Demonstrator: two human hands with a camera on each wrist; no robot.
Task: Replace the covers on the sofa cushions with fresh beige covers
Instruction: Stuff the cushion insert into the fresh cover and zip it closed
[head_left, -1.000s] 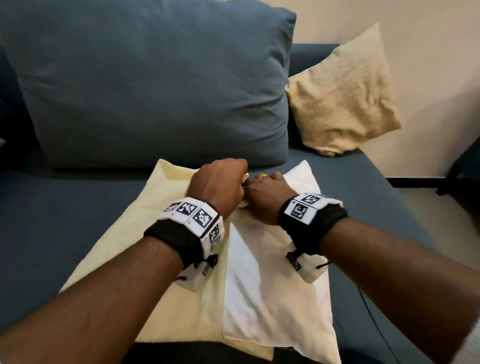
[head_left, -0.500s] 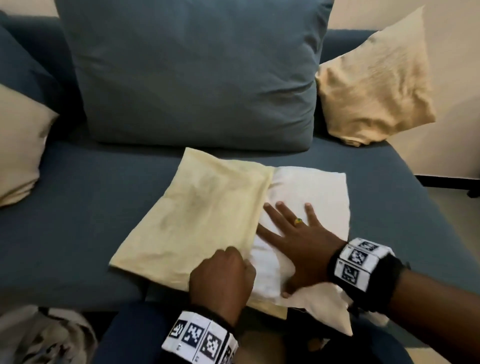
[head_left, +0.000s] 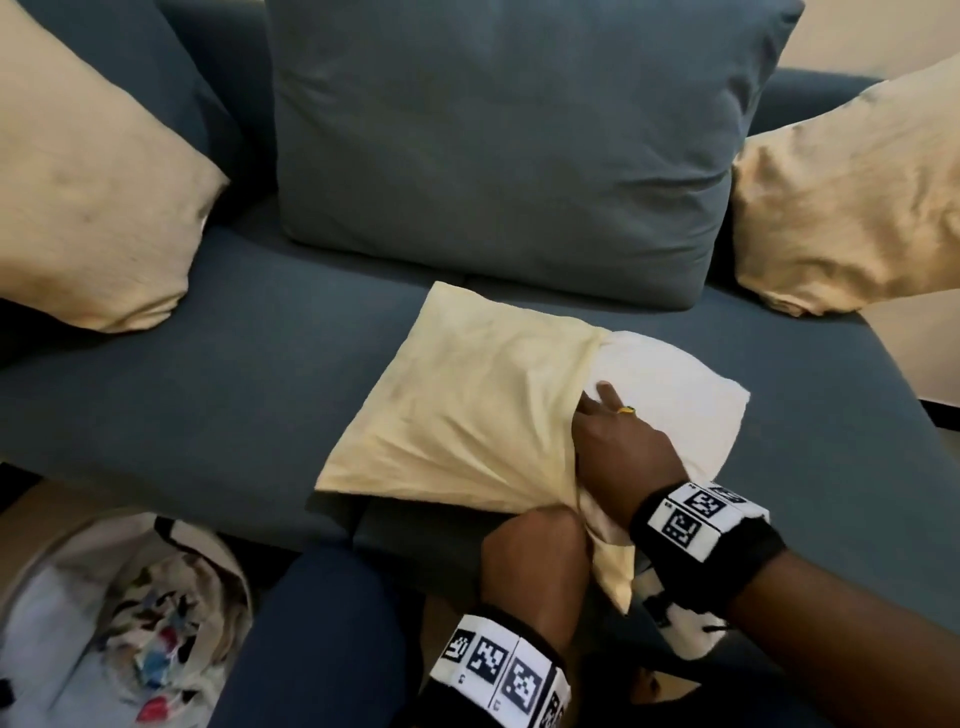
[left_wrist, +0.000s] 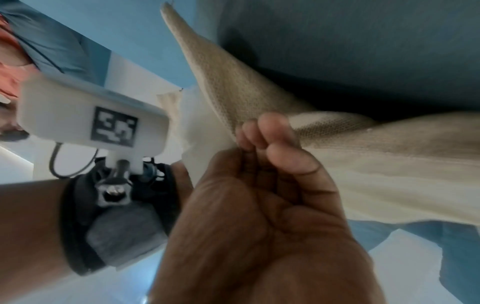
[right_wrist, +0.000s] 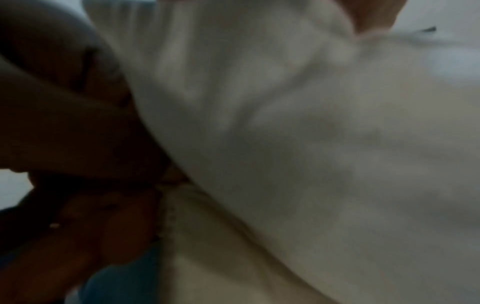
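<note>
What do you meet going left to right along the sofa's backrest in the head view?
Left beige cushion → large blue back cushion → right beige cushion.

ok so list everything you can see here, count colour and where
sofa: one, blue, fills the view
back cushion: one, blue, upright at the sofa's middle
covered cushions: two, beige, at the left and right ends
cover: one, pale beige, on the seat, partly over the insert
insert: one, white, sticking out of the cover's right side
bag: one, whitish with coloured contents, on the floor at lower left
hands: left hand grips the cover's near edge; right hand on the insert at the opening
</note>
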